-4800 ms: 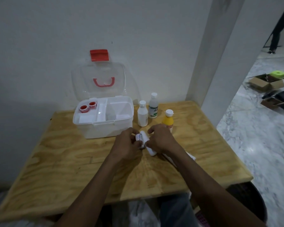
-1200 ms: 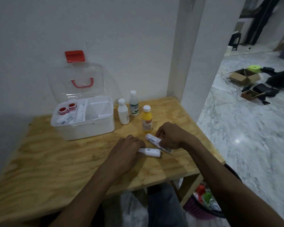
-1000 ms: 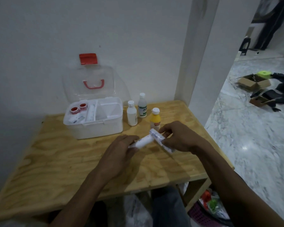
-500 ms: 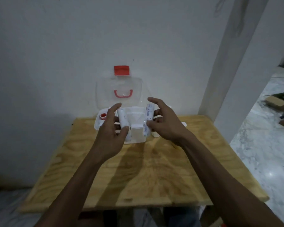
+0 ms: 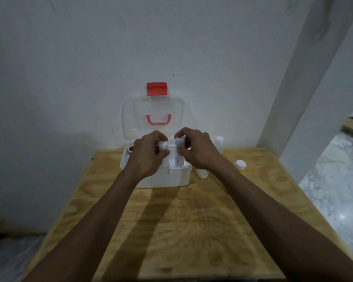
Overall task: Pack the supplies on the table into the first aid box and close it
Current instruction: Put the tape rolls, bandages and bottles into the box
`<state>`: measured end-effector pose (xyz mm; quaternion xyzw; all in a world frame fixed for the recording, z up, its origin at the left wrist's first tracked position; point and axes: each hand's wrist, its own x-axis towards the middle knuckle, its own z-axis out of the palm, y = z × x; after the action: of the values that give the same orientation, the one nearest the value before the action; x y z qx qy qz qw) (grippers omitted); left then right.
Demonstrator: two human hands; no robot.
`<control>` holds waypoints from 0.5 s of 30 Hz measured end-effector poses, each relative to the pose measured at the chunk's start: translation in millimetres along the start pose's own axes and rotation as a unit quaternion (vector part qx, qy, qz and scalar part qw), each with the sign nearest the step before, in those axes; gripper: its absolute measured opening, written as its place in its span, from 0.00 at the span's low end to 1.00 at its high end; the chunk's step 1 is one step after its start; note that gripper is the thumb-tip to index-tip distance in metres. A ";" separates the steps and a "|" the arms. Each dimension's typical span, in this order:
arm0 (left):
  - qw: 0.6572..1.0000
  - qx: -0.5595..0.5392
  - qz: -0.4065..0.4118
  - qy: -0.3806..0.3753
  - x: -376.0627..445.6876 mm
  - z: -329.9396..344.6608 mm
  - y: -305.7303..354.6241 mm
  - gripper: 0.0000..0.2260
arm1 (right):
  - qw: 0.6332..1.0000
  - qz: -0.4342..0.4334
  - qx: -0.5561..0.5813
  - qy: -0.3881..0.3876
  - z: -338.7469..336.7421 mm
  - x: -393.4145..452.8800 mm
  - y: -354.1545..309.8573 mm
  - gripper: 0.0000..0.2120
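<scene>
— Plain white wall behind, a plywood table (image 5: 192,220) in front, and the first aid box (image 5: 167,178) pushed up near the table's twelve o'clock edge. Its clear lid (image 5: 153,119) stands up against the wall, red latch (image 5: 157,88) on top. Where are the hands?

— Both over the open box. The left hand (image 5: 149,157) is curled round a white roll (image 5: 163,145), thumb and fingers closed on it. The right hand (image 5: 198,149) pinches a printed white roll (image 5: 179,152), which stands nearly upright, long axis running twelve to six, its lower end just above or inside the box's middle section; I can't tell which.

— So which goes in first?

— My guess is the right one. It already points down into the compartment directly at six o'clock of the fingers, so the move is a short lowering. The left roll lies just at nine o'clock of it, the two hands nearly touching, and they could crowd one another over the same slot.

— Anything else around?

— A red-topped item (image 5: 130,148) sits in the box's nine o'clock corner. At three o'clock of the box stand a white bottle (image 5: 202,172), another bottle (image 5: 219,141) behind the right hand, and a yellow bottle (image 5: 240,166). These are still unpacked, and the right forearm passes close above them.
</scene>
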<state>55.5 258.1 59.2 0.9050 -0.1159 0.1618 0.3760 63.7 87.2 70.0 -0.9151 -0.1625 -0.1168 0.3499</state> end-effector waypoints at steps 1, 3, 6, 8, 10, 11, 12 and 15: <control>1.000 0.011 -0.005 -0.009 0.6 2.0 -1.6 0.13 | 1.000 0.004 -0.012 -0.015 2.7 0.9 2.6 0.12; 0.999 0.028 -0.011 -0.032 0.8 5.6 -3.9 0.13 | 0.998 0.013 -0.033 -0.045 6.7 1.8 5.3 0.14; 0.996 0.052 -0.013 -0.074 2.2 9.7 -6.5 0.15 | 0.994 0.026 -0.064 -0.083 10.9 5.1 6.3 0.16; 0.993 0.074 -0.008 -0.087 4.3 10.0 -5.8 0.15 | 0.992 0.030 -0.079 -0.097 12.5 7.6 6.0 0.16; 0.991 0.095 0.007 -0.097 5.8 10.2 -3.7 0.14 | 0.989 0.028 -0.094 -0.108 12.6 10.1 5.2 0.16; 0.989 0.102 0.016 -0.103 6.0 11.0 -2.4 0.14 | 0.988 0.028 -0.096 -0.116 11.8 11.3 4.6 0.16; 0.988 0.107 0.024 -0.110 6.0 11.9 -0.6 0.13 | 0.987 0.028 -0.094 -0.124 10.6 12.0 3.4 0.16; 0.982 0.127 0.029 -0.135 5.7 12.3 5.9 0.14 | 0.986 0.029 -0.078 -0.146 6.4 13.4 -0.5 0.15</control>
<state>61.3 244.7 57.0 0.9550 -0.1707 0.0624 0.2344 76.5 94.8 70.0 -0.9511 -0.1758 0.0160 0.2536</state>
